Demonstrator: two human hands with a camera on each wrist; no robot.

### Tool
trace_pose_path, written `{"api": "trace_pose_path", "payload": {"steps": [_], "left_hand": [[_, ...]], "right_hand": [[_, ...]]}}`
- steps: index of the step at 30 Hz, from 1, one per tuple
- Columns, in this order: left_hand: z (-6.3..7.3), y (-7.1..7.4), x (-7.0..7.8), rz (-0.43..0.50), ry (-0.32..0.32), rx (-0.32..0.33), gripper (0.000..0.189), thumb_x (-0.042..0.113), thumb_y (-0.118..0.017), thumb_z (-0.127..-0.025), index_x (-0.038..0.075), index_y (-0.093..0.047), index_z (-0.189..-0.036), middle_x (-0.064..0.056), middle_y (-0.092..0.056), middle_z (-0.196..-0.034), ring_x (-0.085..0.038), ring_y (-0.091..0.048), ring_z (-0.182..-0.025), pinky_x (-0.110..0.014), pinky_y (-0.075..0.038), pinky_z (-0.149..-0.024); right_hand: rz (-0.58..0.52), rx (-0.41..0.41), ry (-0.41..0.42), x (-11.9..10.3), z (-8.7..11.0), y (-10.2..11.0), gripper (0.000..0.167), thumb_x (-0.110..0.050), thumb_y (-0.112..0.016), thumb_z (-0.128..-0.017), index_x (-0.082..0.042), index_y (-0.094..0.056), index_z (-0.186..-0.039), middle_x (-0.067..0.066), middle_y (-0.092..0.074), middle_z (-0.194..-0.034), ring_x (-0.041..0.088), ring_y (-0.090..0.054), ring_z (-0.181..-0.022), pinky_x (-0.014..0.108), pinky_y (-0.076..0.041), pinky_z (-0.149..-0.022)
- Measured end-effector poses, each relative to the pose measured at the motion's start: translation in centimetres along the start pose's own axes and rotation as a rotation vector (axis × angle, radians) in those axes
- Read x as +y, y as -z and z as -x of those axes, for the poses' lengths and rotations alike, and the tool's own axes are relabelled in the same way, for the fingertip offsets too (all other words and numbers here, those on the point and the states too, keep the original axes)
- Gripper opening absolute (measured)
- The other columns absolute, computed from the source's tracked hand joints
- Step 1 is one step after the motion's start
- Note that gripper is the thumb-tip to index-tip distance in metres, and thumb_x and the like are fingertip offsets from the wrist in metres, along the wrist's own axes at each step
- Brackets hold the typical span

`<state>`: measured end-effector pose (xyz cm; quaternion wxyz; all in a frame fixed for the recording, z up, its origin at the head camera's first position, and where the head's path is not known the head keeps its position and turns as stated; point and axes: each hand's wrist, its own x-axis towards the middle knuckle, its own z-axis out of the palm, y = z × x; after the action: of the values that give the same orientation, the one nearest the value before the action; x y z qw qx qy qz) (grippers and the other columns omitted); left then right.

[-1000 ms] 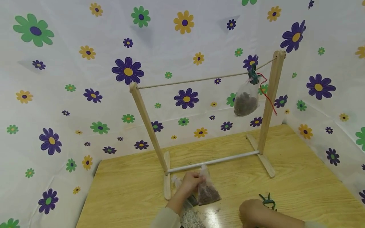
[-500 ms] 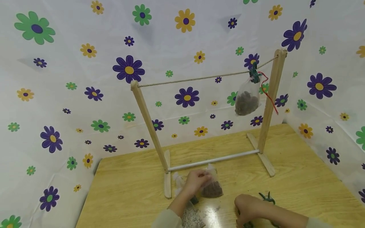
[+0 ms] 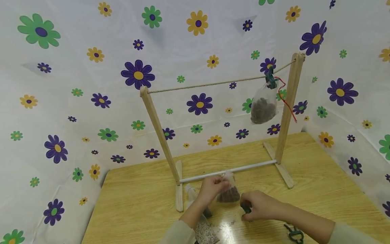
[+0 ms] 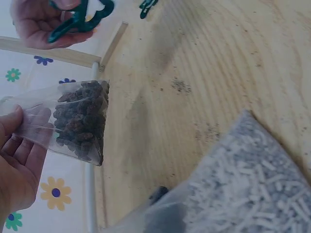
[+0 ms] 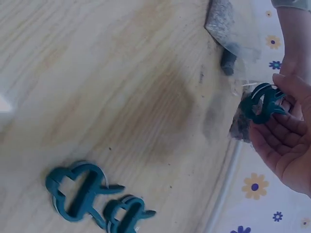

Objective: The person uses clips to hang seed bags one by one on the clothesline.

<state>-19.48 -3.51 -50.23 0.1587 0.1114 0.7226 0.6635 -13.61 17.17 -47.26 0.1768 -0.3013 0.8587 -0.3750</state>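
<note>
In the head view my left hand (image 3: 211,189) pinches the top of a small clear bag (image 3: 229,195), lifted near the white rod. Dark, lumpy, raisin-like pieces fill its lower part, seen closer in the left wrist view (image 4: 80,121). My right hand (image 3: 262,205), just right of this bag, holds a green spring clip (image 5: 262,103) between thumb and fingers. A second clear bag (image 3: 263,110) of dark pieces hangs from the rope (image 3: 207,86) by another green clip (image 3: 270,81). Two more green clips, a larger one (image 5: 80,191) and a smaller one (image 5: 127,213), lie on the table.
A wooden frame with a left post (image 3: 159,135), a right post (image 3: 287,112) and a white rod (image 3: 246,167) stands on the table. A bag of pale pellets (image 4: 252,174) lies near my left forearm, beside a dark cylinder (image 5: 228,62). Red string (image 3: 284,98) dangles by the hanging bag.
My left hand has raised the bag slightly and shifted it right. My right hand has come from the table's front with a green clip, moving left and up towards the bag.
</note>
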Motion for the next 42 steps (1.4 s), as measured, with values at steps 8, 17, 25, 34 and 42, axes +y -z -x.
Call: {"api": "trace_pose_path", "payload": {"steps": [8, 17, 25, 34, 42], "left_hand": [[-0.3, -0.2, 2.4, -0.031, -0.014, -0.021, 0.024, 0.012, -0.055, -0.096, -0.01, -0.065, -0.098, -0.022, -0.069, -0.099, -0.027, -0.067, -0.097, -0.029, -0.054, -0.083], [-1.6, -0.3, 6.0, -0.046, -0.065, -0.003, 0.021, 0.008, -0.057, -0.094, -0.01, -0.066, -0.099, -0.022, -0.068, -0.102, -0.029, -0.068, -0.096, -0.029, -0.054, -0.08], [-2.4, -0.7, 8.8, -0.042, -0.111, 0.056, 0.023, 0.013, -0.058, -0.094, -0.008, -0.066, -0.098, -0.02, -0.07, -0.095, -0.025, -0.07, -0.09, -0.029, -0.055, -0.078], [-3.8, -1.3, 12.6, -0.084, -0.171, 0.086, 0.024, 0.02, -0.061, -0.093, -0.001, -0.068, -0.102, -0.014, -0.072, -0.093, -0.016, -0.07, -0.085, -0.026, -0.055, -0.076], [-4.5, -1.8, 15.7, -0.069, -0.241, 0.133, 0.026, 0.019, -0.058, -0.095, -0.002, -0.068, -0.106, -0.014, -0.071, -0.097, -0.015, -0.069, -0.088, -0.025, -0.055, -0.076]], "right_hand": [[0.114, 0.121, 0.093, -1.8, 0.1, 2.9, 0.025, -0.028, -0.075, -0.08, -0.011, -0.063, -0.094, -0.004, -0.065, -0.089, 0.009, -0.061, -0.081, 0.027, -0.052, -0.069], [0.288, 0.276, 0.209, -4.0, -0.1, 6.1, 0.026, -0.023, -0.077, -0.077, -0.008, -0.064, -0.095, 0.001, -0.068, -0.091, 0.018, -0.066, -0.085, 0.035, -0.054, -0.074], [0.329, 0.446, 0.372, -6.0, -0.4, 9.0, 0.023, -0.016, -0.079, -0.073, -0.01, -0.065, -0.089, -0.004, -0.067, -0.082, 0.009, -0.063, -0.075, 0.031, -0.054, -0.068], [0.212, 0.572, 0.404, -9.2, -1.1, 13.4, 0.021, -0.008, -0.079, -0.071, -0.009, -0.066, -0.086, -0.006, -0.066, -0.08, 0.007, -0.061, -0.075, 0.029, -0.052, -0.07], [-0.096, 0.609, 0.131, -13.1, -0.7, 17.6, 0.017, -0.016, -0.068, -0.088, -0.004, -0.068, -0.099, -0.002, -0.068, -0.089, 0.007, -0.065, -0.084, 0.02, -0.052, -0.072]]}}
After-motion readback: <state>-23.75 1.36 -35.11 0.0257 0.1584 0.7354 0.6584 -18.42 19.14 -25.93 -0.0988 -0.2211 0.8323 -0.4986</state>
